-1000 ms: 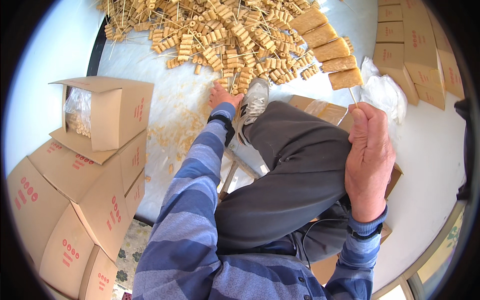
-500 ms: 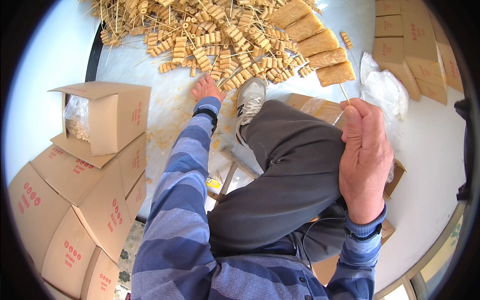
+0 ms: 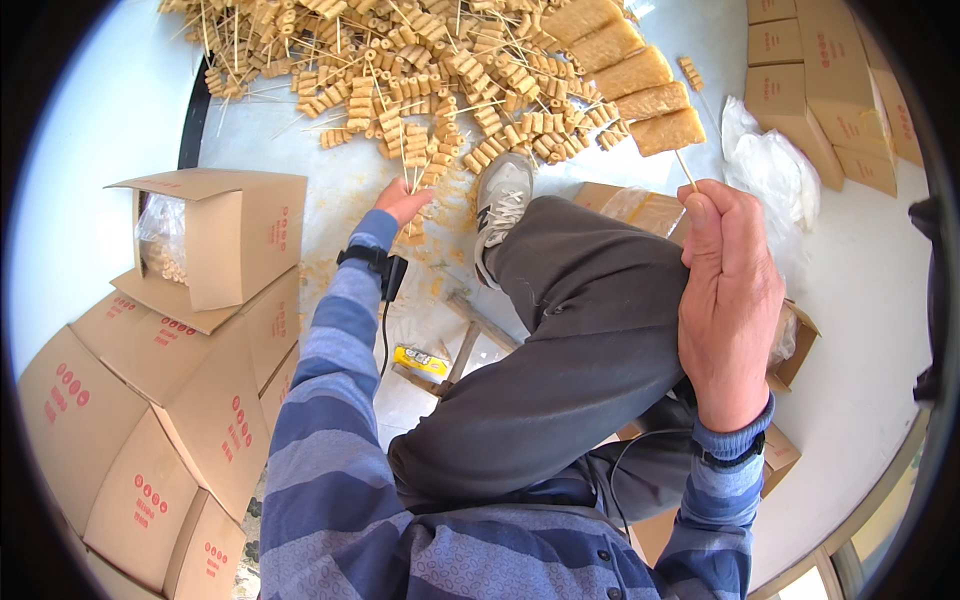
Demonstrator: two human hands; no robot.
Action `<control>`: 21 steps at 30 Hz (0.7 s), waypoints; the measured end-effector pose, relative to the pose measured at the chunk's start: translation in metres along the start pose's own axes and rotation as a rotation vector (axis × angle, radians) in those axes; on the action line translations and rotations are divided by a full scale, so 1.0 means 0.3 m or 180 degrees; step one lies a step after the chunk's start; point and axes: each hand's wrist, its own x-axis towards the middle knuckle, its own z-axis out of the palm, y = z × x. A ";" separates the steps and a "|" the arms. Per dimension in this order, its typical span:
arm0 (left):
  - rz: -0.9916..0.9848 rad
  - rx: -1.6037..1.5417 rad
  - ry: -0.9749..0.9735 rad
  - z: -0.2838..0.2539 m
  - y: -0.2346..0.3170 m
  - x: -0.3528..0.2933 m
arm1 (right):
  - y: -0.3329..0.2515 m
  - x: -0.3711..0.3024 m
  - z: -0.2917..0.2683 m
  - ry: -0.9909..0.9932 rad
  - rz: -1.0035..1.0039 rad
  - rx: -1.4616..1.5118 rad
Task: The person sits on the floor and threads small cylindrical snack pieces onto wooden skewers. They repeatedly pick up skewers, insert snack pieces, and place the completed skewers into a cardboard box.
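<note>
My right hand (image 3: pixel 735 290) is closed around the lower end of a thin wooden stick (image 3: pixel 686 170). Next to the stick's upper end is a row of flat golden-brown slabs (image 3: pixel 668 132), reaching away from me. My left hand (image 3: pixel 403 203) is at the near edge of a big pile of skewered tan rolls (image 3: pixel 420 85). Its fingers are closed on a skewer of rolls (image 3: pixel 414 237); the thumb and fingertips are partly hidden, and several sticks cross there.
Printed cartons (image 3: pixel 140 400) are stacked at left, topped by an open carton (image 3: pixel 250 235) with a plastic bag. More cartons (image 3: pixel 840 80) stand at far right beside white plastic film (image 3: pixel 775 165). My shoe (image 3: pixel 505 195) touches the pile's edge. A yellow packet (image 3: pixel 420 360) lies by a wooden frame (image 3: pixel 460 350).
My left hand has gone from spread fingers at the pile's edge to closed on a skewer, drawn slightly toward me. My right hand keeps its stick, almost unmoved.
</note>
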 end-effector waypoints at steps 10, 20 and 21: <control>0.0596 -0.3271 -0.0791 -0.260 0.286 -0.371 | -0.046 -0.017 -0.034 0.0224 0.0533 0.0648; 0.2250 -0.3808 -0.1646 -0.373 0.642 -0.817 | -0.233 -0.010 -0.116 -0.1209 0.1627 0.3726; 0.2350 -0.3813 -0.1810 -0.366 0.665 -0.858 | -0.246 -0.011 -0.102 -0.1301 0.1596 0.3816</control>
